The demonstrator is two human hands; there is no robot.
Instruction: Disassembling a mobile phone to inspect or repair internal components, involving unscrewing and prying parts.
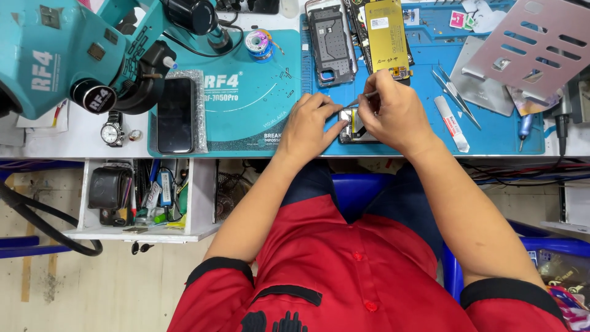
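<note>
Here, thin metal tool [362, 97] probes, perhaps, glossy phone part [351, 126].

Single head-worn view, looking steeply down from above the seated person's red-shirted lap; white bench [74, 144] crosses the upper frame, fairly near, floor visible below.

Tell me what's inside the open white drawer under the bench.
The drawer holds a black pouch and a jumble of pens and small tools. Its back part runs under the bench top, so anything there is hidden.
</note>
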